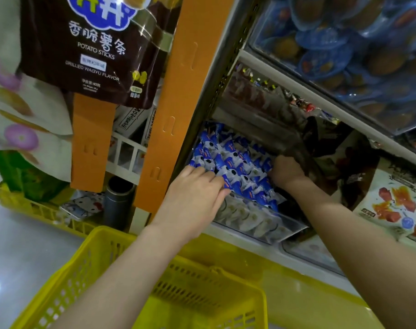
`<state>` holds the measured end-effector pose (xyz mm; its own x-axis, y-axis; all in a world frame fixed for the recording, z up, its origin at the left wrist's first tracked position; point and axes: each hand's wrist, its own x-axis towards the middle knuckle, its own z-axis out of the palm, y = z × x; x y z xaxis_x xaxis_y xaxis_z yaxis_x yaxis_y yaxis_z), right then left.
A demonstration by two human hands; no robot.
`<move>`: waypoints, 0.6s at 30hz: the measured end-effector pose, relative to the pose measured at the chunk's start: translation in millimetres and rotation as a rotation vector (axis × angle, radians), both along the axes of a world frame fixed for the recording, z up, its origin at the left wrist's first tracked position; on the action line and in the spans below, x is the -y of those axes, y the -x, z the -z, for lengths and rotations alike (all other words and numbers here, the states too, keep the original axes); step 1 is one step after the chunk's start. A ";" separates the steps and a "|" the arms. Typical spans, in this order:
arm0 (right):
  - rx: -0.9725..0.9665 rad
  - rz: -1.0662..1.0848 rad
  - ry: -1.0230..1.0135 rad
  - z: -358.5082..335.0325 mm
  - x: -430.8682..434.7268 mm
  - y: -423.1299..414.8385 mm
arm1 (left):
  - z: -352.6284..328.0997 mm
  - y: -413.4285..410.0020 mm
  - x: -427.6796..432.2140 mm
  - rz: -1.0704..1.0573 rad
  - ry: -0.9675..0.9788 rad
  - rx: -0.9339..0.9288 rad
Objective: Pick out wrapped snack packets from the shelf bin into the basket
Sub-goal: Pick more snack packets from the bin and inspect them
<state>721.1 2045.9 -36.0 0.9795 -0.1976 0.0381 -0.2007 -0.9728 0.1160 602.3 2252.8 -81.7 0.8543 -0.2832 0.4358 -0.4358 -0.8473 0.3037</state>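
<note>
A clear shelf bin (261,224) holds several blue-and-white wrapped snack packets (233,160). My left hand (195,193) lies on the near left of the pile, its fingers curled down into the packets. My right hand (285,172) is at the pile's right side, its fingers bent and buried among the packets. What either hand grips is hidden. The yellow basket (93,257) stands below the shelf, under my left forearm, and its visible inside shows no packets.
An orange shelf post (178,96) rises just left of the bin. A brown potato-sticks bag (95,48) hangs at upper left. Snack bags (392,205) fill the shelf to the right, with blue packs (344,39) above. Another yellow basket (35,205) sits at far left.
</note>
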 end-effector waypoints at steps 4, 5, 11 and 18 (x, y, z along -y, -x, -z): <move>-0.066 0.013 -0.133 6.6 3.8 -9.4 | -0.3 0.4 0.3 0.004 0.003 0.005; -0.091 0.024 -0.144 5.9 4.1 -11.3 | -0.4 0.5 0.2 0.005 0.008 0.008; 0.097 -0.190 -0.022 4.6 -13.0 -25.0 | -2.1 0.7 -1.4 0.011 0.019 0.062; 0.138 -0.395 -0.578 9.4 -73.0 -83.6 | 2.0 -3.2 -4.0 0.016 -0.021 0.139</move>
